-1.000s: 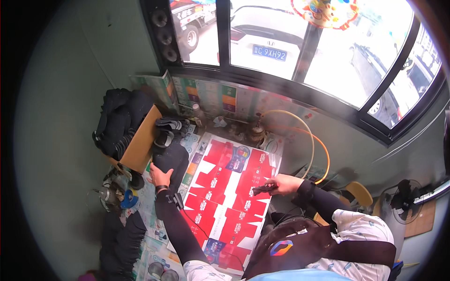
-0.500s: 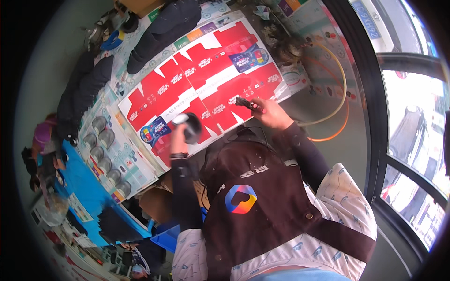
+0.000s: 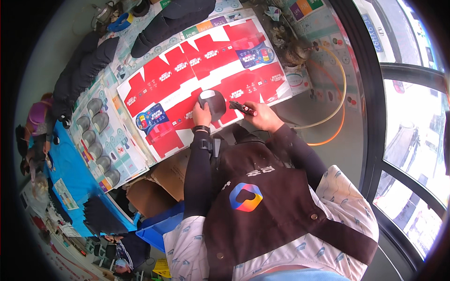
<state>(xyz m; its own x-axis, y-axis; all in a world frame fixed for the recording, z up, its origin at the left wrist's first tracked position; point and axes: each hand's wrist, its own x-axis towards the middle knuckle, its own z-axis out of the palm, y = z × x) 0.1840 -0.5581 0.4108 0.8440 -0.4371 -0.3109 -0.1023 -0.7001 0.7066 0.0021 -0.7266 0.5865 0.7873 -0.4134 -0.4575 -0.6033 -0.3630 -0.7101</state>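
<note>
Dark, rounded cup-like piece held ready beside a slim dark brush-like tool with a reddish handle end.
The left hand's fingers grip the piece over the red-and-white printed card sheet; the right hand's fingers close around the tool. The step looks like brushing (a guess); the next move would call for a steady piece and a light stroke. The tool's long axis slopes up-left, tip toward the piece, whose pale patch faces upper left.
</note>
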